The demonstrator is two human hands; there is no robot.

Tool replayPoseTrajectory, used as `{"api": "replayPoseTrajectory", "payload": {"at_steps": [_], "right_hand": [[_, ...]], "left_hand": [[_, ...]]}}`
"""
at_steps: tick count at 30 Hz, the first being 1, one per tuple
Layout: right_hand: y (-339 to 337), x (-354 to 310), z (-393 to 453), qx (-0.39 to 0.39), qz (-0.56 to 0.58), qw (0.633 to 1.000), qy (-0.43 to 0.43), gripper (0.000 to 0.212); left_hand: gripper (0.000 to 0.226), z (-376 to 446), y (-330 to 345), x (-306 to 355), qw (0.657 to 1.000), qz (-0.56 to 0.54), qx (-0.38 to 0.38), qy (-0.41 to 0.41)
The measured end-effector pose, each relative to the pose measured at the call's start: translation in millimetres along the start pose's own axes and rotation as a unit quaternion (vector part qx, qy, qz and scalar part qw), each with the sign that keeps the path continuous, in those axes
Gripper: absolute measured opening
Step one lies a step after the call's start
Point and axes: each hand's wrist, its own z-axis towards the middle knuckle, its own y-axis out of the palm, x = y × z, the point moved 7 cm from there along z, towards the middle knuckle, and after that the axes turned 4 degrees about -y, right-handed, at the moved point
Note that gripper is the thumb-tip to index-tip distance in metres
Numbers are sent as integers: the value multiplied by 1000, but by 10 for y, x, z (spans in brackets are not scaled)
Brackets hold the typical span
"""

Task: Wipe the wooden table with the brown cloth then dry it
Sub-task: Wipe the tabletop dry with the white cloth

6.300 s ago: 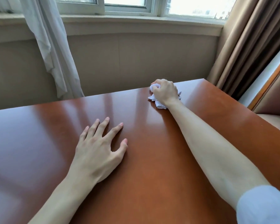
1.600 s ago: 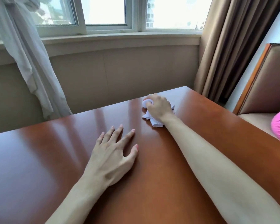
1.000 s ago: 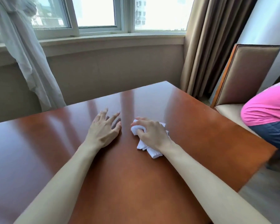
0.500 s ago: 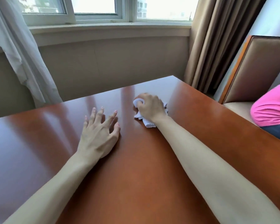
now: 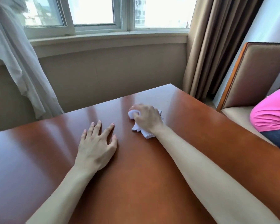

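Note:
The glossy reddish-brown wooden table point(image 5: 152, 183) fills the lower part of the head view. My right hand point(image 5: 146, 118) grips a crumpled white tissue or cloth point(image 5: 145, 135) and presses it onto the tabletop near the far right corner; most of the wad is hidden under the palm. My left hand point(image 5: 97, 143) lies flat on the wood with fingers spread, a short way left of the right hand, holding nothing. No brown cloth is in view.
A person in a pink top point(image 5: 271, 110) sits on a brown upholstered chair point(image 5: 255, 73) by the table's right edge. A brown curtain point(image 5: 220, 42) hangs past the far corner, a sheer white curtain point(image 5: 18, 62) at left, and a window sill point(image 5: 103, 41) behind.
Over the last second my right hand pushed the white wad away from me toward the far right corner. My left hand stayed flat on the table. The camera view shifted slightly.

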Motion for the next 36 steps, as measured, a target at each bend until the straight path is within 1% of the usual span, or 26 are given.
{"api": "replayPoseTrajectory", "payload": {"at_steps": [3,7,9,11,13,15,20,24,27,29,31,34,36], "right_hand": [[-159,-190,-873,-12,9,999,-42,29],[-363,-424,-1844,-5,32,997,-71,29],[-391,-466,-2125,-2,33,997,-66,31],[-414,-469,-2221,-1,34,998,-53,36],[-410,-441,-2112,-4,38,998,-49,37],[-391,-360,-1810,0,36,998,-41,37],[-185,105,-405,37,-12,999,24,26],[11,470,730,59,-24,996,64,28],[122,560,1232,51,-25,996,63,31],[163,572,1284,41,-18,997,60,32],[145,502,1090,27,-11,998,48,32],[35,249,442,7,-7,1000,17,39],[-38,90,-103,-12,-14,1000,0,44]], "left_hand": [[56,-19,2,11,1000,9,-9,3],[56,-66,-28,7,1000,10,-16,9],[55,-87,-41,5,1000,10,-19,11],[56,-94,-38,4,1000,8,-20,11],[56,-85,-36,3,1000,5,-14,12],[55,-82,-32,11,1000,10,-7,17],[57,-71,-21,1,1000,12,6,23],[69,-29,-20,-2,1000,4,17,16],[70,-22,-10,-17,1000,-2,24,8],[69,-20,-2,-18,1000,-5,20,5],[68,-10,4,-30,1000,-5,11,4],[61,-9,15,-38,1000,5,-7,8],[59,-2,3,-5,999,30,-27,10]]}}
